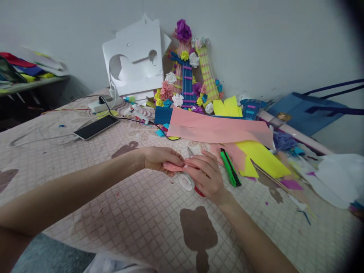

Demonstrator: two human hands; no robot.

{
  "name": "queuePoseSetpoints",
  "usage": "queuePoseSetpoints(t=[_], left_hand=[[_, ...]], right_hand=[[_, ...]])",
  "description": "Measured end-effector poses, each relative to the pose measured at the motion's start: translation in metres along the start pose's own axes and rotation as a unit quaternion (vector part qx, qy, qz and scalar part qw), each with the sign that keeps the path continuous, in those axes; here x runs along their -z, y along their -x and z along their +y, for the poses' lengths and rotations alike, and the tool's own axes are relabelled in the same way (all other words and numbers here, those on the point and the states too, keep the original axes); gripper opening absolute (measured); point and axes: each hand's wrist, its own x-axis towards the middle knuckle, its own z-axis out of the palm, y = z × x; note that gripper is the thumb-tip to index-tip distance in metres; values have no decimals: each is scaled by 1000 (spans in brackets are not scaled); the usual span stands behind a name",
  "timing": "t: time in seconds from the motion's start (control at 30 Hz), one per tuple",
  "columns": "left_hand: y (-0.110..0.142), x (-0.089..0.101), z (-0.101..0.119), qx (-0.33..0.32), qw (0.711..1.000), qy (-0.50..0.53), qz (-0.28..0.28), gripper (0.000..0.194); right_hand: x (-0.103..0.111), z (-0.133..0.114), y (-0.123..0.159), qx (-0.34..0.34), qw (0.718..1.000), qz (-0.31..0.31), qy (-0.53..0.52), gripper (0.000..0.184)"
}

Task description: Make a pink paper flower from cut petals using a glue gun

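My left hand [160, 159] pinches a small folded strip of pink crepe paper [173, 167] above the middle of the table. Curled in from the other side, my right hand [207, 176] has its fingertips closed on the right end of the same pink paper. Just below the fingers lies a white ring-shaped roll [186, 182], perhaps tape. A red curved piece [199, 192] peeks out under my right palm, and a thin metal point [190, 151] shows beyond the fingers. They may belong to scissors, mostly hidden by the hand. A green box cutter [229, 167] rests right of my right hand.
Long pink sheets [216, 127] and yellow paper [264, 159] lie behind and right. A phone [96, 127] with cables and a power strip [104, 104] sit at left. Paper-flower decorations [186, 79] and a white foam panel [133, 57] lean on the wall. A blue bag [307, 112] stands right.
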Motion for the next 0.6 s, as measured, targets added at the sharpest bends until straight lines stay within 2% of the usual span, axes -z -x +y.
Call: queuePoseSetpoints(t=[0.1, 0.17, 0.23, 0.27, 0.3, 0.37, 0.43, 0.53, 0.6], left_hand=[[0, -2, -2, -9, 1000, -12, 23, 20], [0, -3, -3, -39, 997, -53, 50, 18], [3, -5, -6, -102, 981, -128, 100, 15], [5, -6, -8, -149, 964, -173, 137, 14], [7, -7, -9, -199, 939, -221, 173, 14], [13, -11, -13, -295, 871, -321, 226, 13], [19, -16, -17, -363, 793, -432, 231, 12], [21, -21, -22, -405, 689, -557, 227, 18], [19, -22, -24, -404, 652, -597, 238, 18]], right_hand=[[-3, -1, 2, -16, 1000, -8, -19, 24], [-5, -1, 3, -31, 999, -13, -31, 24], [-6, -1, 3, -49, 998, -19, -39, 22], [-6, -1, 3, -59, 997, -24, -42, 21], [-6, -1, 2, -69, 996, -29, -44, 19], [-6, -1, 1, -90, 994, -40, -51, 15], [-6, -2, 1, -112, 991, -54, -59, 12], [-8, -3, 1, -134, 987, -68, -65, 9], [-9, -4, 1, -142, 985, -70, -66, 9]])
